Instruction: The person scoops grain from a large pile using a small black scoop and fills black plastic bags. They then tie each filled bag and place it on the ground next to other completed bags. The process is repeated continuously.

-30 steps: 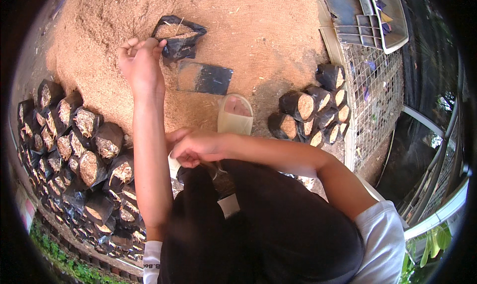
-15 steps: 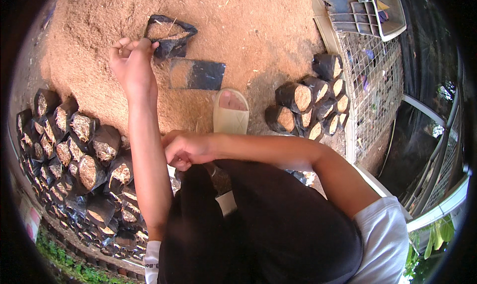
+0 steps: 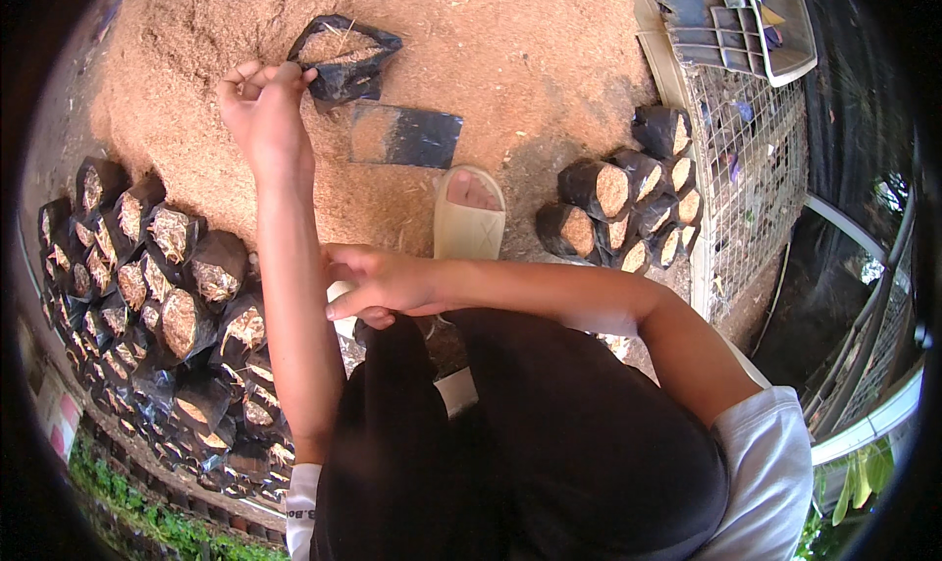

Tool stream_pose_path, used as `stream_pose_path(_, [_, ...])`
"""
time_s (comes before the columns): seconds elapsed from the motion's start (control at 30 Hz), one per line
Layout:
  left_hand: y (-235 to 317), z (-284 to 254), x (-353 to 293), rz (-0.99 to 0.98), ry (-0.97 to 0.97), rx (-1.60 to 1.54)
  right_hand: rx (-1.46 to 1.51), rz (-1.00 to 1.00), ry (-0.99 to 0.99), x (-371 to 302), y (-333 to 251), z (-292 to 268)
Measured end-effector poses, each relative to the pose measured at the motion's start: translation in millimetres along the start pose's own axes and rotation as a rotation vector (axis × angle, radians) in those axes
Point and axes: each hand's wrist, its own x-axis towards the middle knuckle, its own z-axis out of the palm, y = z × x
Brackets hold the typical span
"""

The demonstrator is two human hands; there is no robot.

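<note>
A black plastic bag [image 3: 348, 78], partly filled with brown sawdust-like material, stands on the loose heap with its mouth spread. My left hand [image 3: 270, 109] pinches the near-left rim of this bag between thumb and fingers. Just in front of it lies a flat black plastic bag [image 3: 422, 137], partly dusted with brown. My right hand [image 3: 383, 284] is drawn back by my knees, close against my left forearm. Its thumb and fingers are apart, and the forearm hides some fingertips. I see nothing held in it.
The brown heap [image 3: 510, 60] spreads across the ground ahead. Several filled black bags [image 3: 182, 320] crowd the left, and a smaller cluster [image 3: 608, 190] stands at right beside a wire-mesh panel [image 3: 746, 188]. A grey plastic crate [image 3: 785, 41] rests at upper right. My sandalled foot [image 3: 471, 213] is near the flat bag.
My right hand has loosened from a curled pose, with thumb and fingers now spread. My left hand keeps its pinch on the bag rim. The whole view has shifted slightly.
</note>
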Motion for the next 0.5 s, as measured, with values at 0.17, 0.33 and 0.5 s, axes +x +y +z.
stream_pose_path(0.17, [-3, 1, -4, -0.018, -0.029, -0.014, -0.035, 0.073, -0.045, 0, -1, -5])
stream_pose_path(0.33, [-1, 1, -3, 0.002, -0.012, 0.028, -0.219, 0.115, -0.109, -6, -6, -5])
stream_pose_path(0.5, [-11, -8, 2, -0.013, -0.011, 0.023, -0.215, -0.060, -0.066, 0, -2, 2])
